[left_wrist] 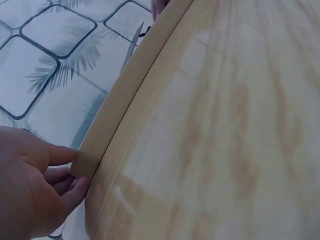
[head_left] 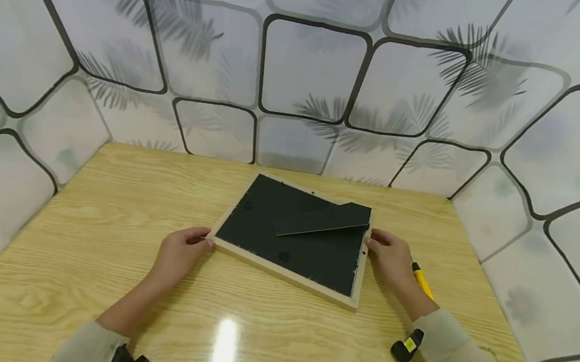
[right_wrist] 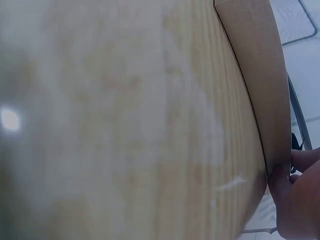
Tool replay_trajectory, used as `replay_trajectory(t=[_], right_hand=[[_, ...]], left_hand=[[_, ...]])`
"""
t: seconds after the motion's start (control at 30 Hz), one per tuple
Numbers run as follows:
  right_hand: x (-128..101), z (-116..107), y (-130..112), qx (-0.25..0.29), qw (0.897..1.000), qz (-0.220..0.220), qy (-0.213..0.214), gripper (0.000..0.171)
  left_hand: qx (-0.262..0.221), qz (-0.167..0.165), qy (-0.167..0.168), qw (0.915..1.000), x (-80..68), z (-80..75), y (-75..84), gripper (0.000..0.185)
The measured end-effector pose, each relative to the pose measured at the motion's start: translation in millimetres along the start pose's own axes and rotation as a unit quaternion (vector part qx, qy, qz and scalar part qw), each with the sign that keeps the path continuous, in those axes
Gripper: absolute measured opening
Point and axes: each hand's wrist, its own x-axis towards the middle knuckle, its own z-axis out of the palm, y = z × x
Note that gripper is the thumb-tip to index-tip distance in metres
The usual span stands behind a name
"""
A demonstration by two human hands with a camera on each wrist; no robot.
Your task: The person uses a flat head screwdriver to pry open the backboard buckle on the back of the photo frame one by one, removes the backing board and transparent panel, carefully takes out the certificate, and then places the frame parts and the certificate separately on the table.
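Note:
A picture frame (head_left: 280, 270) with pale wooden edges lies back side up on the table, turned at an angle. Its black backing board (head_left: 265, 214) faces me, and a black easel stand (head_left: 325, 220) rises slightly from it. At the frame's left corner my left hand (head_left: 179, 255) pinches the wood between thumb and fingers. The left wrist view shows these fingertips (left_wrist: 77, 187) on the corner. My right hand (head_left: 392, 265) holds the opposite side edge, beside the stand's wide end. In the right wrist view the right hand (right_wrist: 302, 200) is partly cut off by the image border.
A yellow tool with a black end (head_left: 422, 281) lies on the table just right of my right wrist, partly behind it. The light wood-grain table (head_left: 123, 199) meets patterned walls (head_left: 312, 71) at the back and both sides.

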Motion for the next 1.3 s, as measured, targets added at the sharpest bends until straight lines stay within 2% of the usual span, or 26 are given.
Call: replay_trajectory(t=[0.17,0.3,0.6,0.8,0.9,1.03,1.13,1.3], right_hand=[[-12,4,1,-0.007,1.0,0.001,0.014,0.047],[-28,8,0,0.018,1.0,0.004,0.021,0.047],[-65,13,1,0.049,0.997,0.037,0.043,0.05],[-82,18,2,0.098,0.992,0.069,0.049,0.049],[-82,17,2,0.106,0.99,0.073,0.056,0.05],[-69,10,5,0.127,0.987,0.064,0.07,0.052],[-55,3,9,0.15,0.985,0.049,0.075,0.054],[-36,-7,14,0.143,0.987,0.032,0.06,0.056]], left_hand=[[0.009,0.005,0.013,0.9999,6.3,-1.4,-1.2,0.04],[0.016,0.012,0.022,0.9996,14.7,-3.7,-4.4,0.039],[0.005,0.015,0.006,0.9999,30.9,-5.2,-2.2,0.041],[-0.002,0.02,0.009,0.9998,38.9,-3.7,-2.4,0.04],[-0.006,0.019,0.019,0.9996,38.2,-1.8,-3.2,0.04],[-0.017,0.012,0.038,0.9991,33.2,2.1,-1.1,0.042],[-0.035,-0.001,0.038,0.9987,27.0,6.7,2.3,0.046],[-0.055,-0.012,0.035,0.9978,20.2,16.1,3.3,0.059]])
